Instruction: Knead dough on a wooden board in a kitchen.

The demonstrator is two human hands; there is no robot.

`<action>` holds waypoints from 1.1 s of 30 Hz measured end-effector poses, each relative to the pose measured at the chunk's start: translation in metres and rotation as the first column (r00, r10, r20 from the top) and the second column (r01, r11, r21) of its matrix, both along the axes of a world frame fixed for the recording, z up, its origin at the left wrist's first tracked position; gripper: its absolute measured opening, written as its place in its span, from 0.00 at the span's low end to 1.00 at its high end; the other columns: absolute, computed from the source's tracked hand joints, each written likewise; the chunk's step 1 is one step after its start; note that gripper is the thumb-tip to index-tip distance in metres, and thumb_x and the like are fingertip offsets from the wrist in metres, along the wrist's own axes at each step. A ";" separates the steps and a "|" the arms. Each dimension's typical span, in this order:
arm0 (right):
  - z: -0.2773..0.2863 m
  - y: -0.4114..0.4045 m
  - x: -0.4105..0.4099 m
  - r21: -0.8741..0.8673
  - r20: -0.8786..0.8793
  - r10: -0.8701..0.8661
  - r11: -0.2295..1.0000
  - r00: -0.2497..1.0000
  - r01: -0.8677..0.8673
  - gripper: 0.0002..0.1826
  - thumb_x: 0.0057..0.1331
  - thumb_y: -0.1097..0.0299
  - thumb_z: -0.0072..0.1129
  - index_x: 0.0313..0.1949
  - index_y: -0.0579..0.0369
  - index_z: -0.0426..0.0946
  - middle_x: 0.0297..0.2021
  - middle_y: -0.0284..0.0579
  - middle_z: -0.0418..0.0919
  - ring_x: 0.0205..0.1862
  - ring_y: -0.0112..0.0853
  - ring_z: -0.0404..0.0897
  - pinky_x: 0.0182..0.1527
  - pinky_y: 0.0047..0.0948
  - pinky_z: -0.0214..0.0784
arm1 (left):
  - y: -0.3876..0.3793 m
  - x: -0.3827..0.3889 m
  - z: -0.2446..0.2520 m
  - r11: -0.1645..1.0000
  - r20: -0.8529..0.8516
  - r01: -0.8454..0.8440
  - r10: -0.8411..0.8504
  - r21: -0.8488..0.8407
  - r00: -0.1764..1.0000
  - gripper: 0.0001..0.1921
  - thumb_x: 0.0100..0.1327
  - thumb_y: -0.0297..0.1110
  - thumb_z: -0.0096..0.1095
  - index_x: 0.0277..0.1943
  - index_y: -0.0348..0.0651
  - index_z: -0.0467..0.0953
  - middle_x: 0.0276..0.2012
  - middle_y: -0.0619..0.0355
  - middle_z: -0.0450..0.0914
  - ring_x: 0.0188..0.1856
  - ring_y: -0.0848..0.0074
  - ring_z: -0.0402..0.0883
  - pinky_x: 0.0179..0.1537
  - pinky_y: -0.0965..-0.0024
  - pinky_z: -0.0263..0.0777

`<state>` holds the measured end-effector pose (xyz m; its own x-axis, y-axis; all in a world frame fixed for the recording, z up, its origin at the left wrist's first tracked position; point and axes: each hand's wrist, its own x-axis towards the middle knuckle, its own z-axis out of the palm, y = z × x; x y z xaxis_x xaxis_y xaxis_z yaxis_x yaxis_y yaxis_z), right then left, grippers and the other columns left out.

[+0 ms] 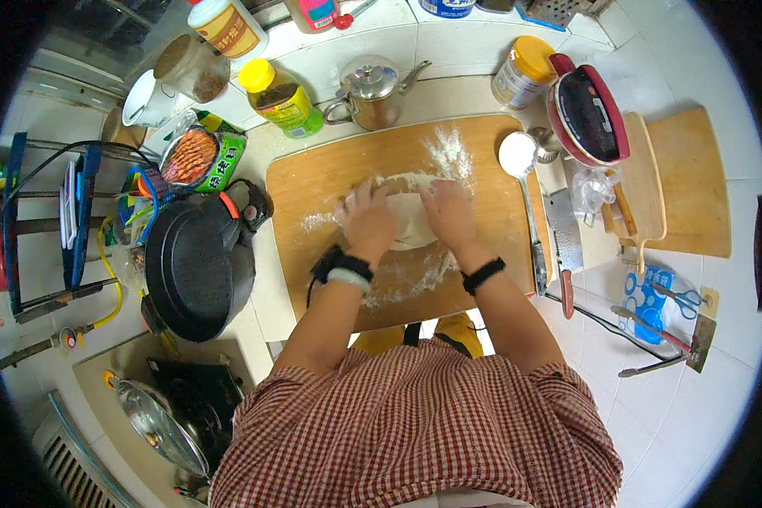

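A pale, flattened piece of dough (413, 222) lies on a large wooden board (305, 273) before me. My left hand (369, 219) grips its left edge, the fingers spread and blurred. On the opposite edge, my right hand (449, 214) holds the dough with its thumb on top; it is blurred too. The far rim of the dough looks raised or folded between the hands. White flour (449, 154) is strewn beyond the right hand, with thinner streaks to the left and nearer my body. Both wrists wear dark bands.
A ladle of white powder (518, 154) rests along the board's right side, beside a cleaver (564, 235). A black pan (193, 270) stands to the left. Behind the board are a metal teapot (371, 95), a yellow-capped bottle (282, 101) and a yellow-lidded can (522, 73).
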<state>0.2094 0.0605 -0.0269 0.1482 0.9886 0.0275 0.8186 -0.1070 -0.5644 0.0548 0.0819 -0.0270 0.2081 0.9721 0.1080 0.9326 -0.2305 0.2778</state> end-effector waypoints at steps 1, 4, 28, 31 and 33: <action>-0.006 -0.015 0.013 0.046 0.070 -0.067 0.997 0.995 0.064 0.17 0.57 0.57 0.53 0.39 0.57 0.74 0.39 0.50 0.74 0.42 0.44 0.72 0.45 0.43 0.63 | -0.008 -0.008 0.002 0.979 0.026 -0.031 0.037 -0.201 0.999 0.22 0.59 0.47 0.54 0.52 0.44 0.70 0.54 0.47 0.68 0.56 0.58 0.65 0.57 0.56 0.55; -0.015 -0.038 0.032 -0.029 -0.099 -0.158 0.987 0.982 0.156 0.19 0.55 0.60 0.58 0.43 0.60 0.74 0.38 0.52 0.74 0.42 0.44 0.74 0.46 0.40 0.65 | -0.018 -0.040 -0.007 0.937 0.266 -0.009 0.109 -0.350 0.958 0.26 0.55 0.44 0.62 0.51 0.35 0.69 0.48 0.44 0.72 0.51 0.56 0.70 0.52 0.60 0.63; -0.007 -0.032 -0.043 0.385 -0.008 0.080 0.920 0.997 -0.071 0.12 0.62 0.61 0.45 0.33 0.56 0.72 0.37 0.50 0.71 0.43 0.46 0.67 0.49 0.47 0.55 | -0.046 0.001 -0.004 0.952 0.134 0.106 -0.150 0.286 0.980 0.13 0.60 0.38 0.51 0.45 0.43 0.71 0.46 0.50 0.72 0.48 0.57 0.69 0.48 0.52 0.59; -0.018 -0.005 -0.032 0.294 0.106 0.041 0.953 0.993 -0.071 0.13 0.62 0.60 0.44 0.31 0.55 0.73 0.35 0.48 0.73 0.42 0.45 0.68 0.47 0.46 0.56 | -0.019 0.012 -0.009 0.995 0.165 0.081 -0.090 0.061 0.982 0.12 0.61 0.39 0.48 0.43 0.44 0.72 0.46 0.51 0.72 0.49 0.59 0.69 0.50 0.53 0.58; -0.019 0.016 -0.025 0.188 0.146 0.011 0.981 0.989 -0.039 0.14 0.62 0.60 0.43 0.30 0.55 0.74 0.34 0.47 0.74 0.41 0.44 0.69 0.45 0.45 0.58 | 0.002 0.021 -0.007 0.998 0.133 0.047 -0.040 -0.047 0.990 0.11 0.62 0.40 0.47 0.41 0.44 0.73 0.44 0.51 0.73 0.47 0.57 0.70 0.49 0.56 0.60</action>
<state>0.1848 0.0763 -0.0461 0.1044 0.9665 0.2344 0.8935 0.0123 -0.4489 0.0756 0.0840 -0.0340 0.2372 0.9674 0.0892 0.8764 -0.2527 0.4100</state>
